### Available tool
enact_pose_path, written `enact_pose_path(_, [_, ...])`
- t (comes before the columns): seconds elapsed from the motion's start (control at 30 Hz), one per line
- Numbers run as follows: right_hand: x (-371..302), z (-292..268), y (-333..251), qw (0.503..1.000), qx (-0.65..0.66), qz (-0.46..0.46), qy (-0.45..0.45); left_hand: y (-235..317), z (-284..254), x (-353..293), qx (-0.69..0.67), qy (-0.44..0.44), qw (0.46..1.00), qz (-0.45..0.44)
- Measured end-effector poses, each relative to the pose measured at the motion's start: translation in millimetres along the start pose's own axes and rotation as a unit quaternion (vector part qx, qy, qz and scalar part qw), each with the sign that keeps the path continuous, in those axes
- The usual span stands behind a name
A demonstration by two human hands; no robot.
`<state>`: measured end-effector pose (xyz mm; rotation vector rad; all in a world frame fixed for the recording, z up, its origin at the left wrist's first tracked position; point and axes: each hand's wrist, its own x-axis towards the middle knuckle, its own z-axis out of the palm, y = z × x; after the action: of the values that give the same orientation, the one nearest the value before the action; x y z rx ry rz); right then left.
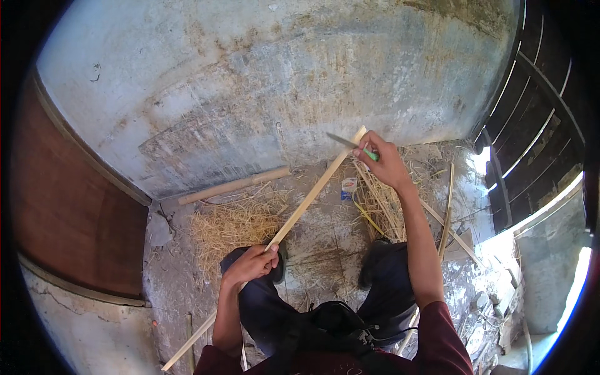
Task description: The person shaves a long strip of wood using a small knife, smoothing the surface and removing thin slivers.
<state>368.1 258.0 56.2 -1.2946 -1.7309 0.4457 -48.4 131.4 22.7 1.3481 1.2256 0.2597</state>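
A long pale strip of what looks like bamboo runs slantwise from the upper middle down past my left knee. My left hand is closed around it near the knee, and its lower end comes out beyond my left forearm. Near the strip's far end, my right hand grips a knife by its green handle. The blade points left and crosses the strip close to its tip; whether it touches the wood I cannot tell. My right fingers are close beside the strip's end.
Thin shavings lie piled by my left foot. More strips and shavings are on the right, beside a small packet. A bamboo pole rests along the stained wall. A brown door panel stands left, dark boards right.
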Motion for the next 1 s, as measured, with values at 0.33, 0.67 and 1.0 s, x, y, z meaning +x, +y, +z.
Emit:
enact_pose_path(0.33, [-2,21,8,0.999,-0.006,-0.038,-0.013,6,8,-15,-0.082,-0.056,0.994,0.047])
enact_pose_path(0.67, [-3,12,-16,0.986,-0.048,-0.057,0.149,6,16,-21,-0.069,0.017,0.994,0.078])
enact_pose_path(1.0, [-2,19,-5,0.958,0.038,-0.099,0.268,21,24,-17,-0.096,0.002,0.990,0.099])
